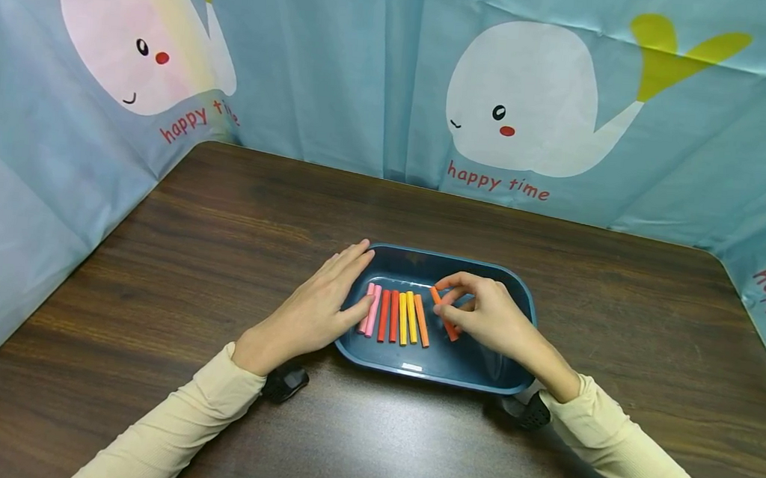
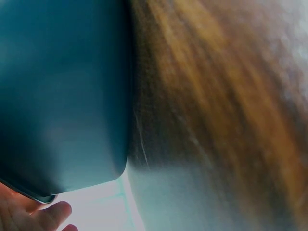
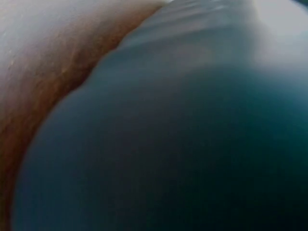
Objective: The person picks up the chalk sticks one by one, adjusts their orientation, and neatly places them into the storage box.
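Note:
A dark blue tray (image 1: 407, 362) sits on the table with a row of thin crayon-like sticks in it. From left to right lie two pink sticks (image 1: 373, 312), two red sticks (image 1: 394, 316), two yellow sticks (image 1: 412, 318) and an orange stick (image 1: 421, 321). My right hand (image 1: 485, 314) pinches a second orange stick (image 1: 450, 330) between thumb and fingers, just right of the row; the thumb covers its middle. Over the tray's left rim lies my left hand (image 1: 313, 305), fingers extended and thumb reaching above the pink sticks. Whether that thumb touches them I cannot tell.
The brown wooden table (image 1: 219, 256) extends around the tray. A light blue curtain (image 1: 343, 63) with whale prints hangs along its back and sides. In the left wrist view the tray's outer wall (image 2: 62, 96) fills the left; the right wrist view is blurred.

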Action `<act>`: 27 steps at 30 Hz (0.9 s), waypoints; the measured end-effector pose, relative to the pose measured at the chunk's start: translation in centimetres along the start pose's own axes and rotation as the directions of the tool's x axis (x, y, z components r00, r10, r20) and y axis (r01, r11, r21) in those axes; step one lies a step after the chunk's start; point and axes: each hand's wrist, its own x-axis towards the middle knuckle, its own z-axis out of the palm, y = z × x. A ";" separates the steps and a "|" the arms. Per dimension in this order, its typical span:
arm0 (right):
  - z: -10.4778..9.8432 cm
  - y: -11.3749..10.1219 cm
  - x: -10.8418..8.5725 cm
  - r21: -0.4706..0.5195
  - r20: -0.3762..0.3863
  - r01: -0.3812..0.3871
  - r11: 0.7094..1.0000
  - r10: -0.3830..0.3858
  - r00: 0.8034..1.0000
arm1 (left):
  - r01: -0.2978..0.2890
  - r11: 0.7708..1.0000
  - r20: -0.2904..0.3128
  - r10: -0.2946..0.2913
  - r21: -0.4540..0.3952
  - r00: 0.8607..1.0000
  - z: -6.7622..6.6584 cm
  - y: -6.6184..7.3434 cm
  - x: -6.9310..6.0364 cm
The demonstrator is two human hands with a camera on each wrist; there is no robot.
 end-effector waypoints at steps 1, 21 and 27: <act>0.1 0.0 0.0 -0.005 0.000 -0.001 1.000 0.001 1.000 | -0.001 1.000 0.000 0.001 0.001 1.000 0.0 0.0 0.0; 1.0 -0.1 0.7 -0.024 0.042 -0.084 0.996 0.085 0.995 | -0.007 1.000 -0.009 0.007 -0.002 1.000 0.0 0.0 0.0; 1.1 0.0 0.8 0.027 0.097 -0.122 0.992 0.119 0.988 | -0.003 1.000 -0.004 0.003 -0.004 1.000 0.0 0.0 0.0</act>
